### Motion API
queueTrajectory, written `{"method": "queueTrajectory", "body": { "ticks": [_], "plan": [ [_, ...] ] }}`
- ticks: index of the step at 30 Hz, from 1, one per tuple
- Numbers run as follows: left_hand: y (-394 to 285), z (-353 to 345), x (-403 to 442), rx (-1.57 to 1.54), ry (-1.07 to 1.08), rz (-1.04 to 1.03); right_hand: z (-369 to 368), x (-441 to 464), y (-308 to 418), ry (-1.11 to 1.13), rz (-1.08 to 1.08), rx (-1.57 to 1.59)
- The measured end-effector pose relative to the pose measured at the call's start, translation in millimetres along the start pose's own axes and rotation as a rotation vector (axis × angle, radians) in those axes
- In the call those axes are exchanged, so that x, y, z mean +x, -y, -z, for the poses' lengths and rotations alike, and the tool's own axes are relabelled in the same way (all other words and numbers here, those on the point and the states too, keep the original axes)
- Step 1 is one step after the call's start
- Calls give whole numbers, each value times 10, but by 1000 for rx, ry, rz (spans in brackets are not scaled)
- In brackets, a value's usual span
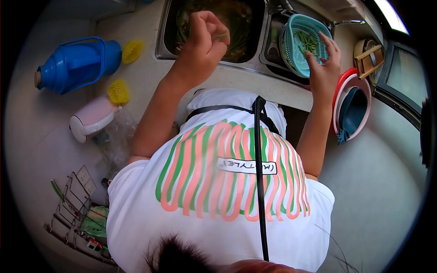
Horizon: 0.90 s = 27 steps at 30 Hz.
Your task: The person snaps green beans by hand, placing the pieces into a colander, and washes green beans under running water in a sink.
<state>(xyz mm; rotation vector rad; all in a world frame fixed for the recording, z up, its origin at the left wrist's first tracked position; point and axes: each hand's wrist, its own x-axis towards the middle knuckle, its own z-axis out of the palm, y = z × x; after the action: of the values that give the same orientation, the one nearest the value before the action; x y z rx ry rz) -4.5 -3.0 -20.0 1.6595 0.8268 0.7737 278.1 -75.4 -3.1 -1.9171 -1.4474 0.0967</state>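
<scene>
My left hand [207, 38] is raised over the left sink basin [160, 45], its fingers closed round a small, thin green piece [221, 36]. Long green stalks lie in the water of that basin, partly hidden behind the hand. Over the right side of a turquoise colander [298, 66], my right hand [324, 57] has its thumb and fingers apart. Short cut green pieces [307, 42] lie inside the colander, which rests over the smaller right basin [272, 43].
At the left stand a blue thermos [79, 66], yellow scrubbers [132, 51] and a pink-and-white container [93, 117]. Lower left is a wire rack [68, 214]. Red and white basins [364, 86] holding a dark blue bowl [353, 109] sit at the right, near a wooden piece [368, 62] and a window frame [396, 102].
</scene>
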Motion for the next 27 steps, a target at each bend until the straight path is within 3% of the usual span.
{"method": "queueTrajectory", "body": {
  "ticks": [1,5,7,11,13,15,17,27],
  "plan": [
    [13,-19,11,34,-4,-47,-43,-33,-26,78,-58,92],
    [3,-145,57,107,22,-155,-282,-130,493,391,50,621],
    [-24,-136,62,185,42,-165,-387,-153,770,451,163,663],
    [0,-113,70,273,13,-176,-544,-175,860,365,269,550],
    [-83,-114,51,172,-61,-143,-540,-168,864,326,177,606],
    [-112,1,55,293,-83,-137,-568,-189,816,315,-4,753],
    [-141,64,63,342,-117,-148,-529,-153,785,320,-44,784],
    [-145,123,101,438,-126,-371,-416,-13,811,318,332,430]
  ]
}}
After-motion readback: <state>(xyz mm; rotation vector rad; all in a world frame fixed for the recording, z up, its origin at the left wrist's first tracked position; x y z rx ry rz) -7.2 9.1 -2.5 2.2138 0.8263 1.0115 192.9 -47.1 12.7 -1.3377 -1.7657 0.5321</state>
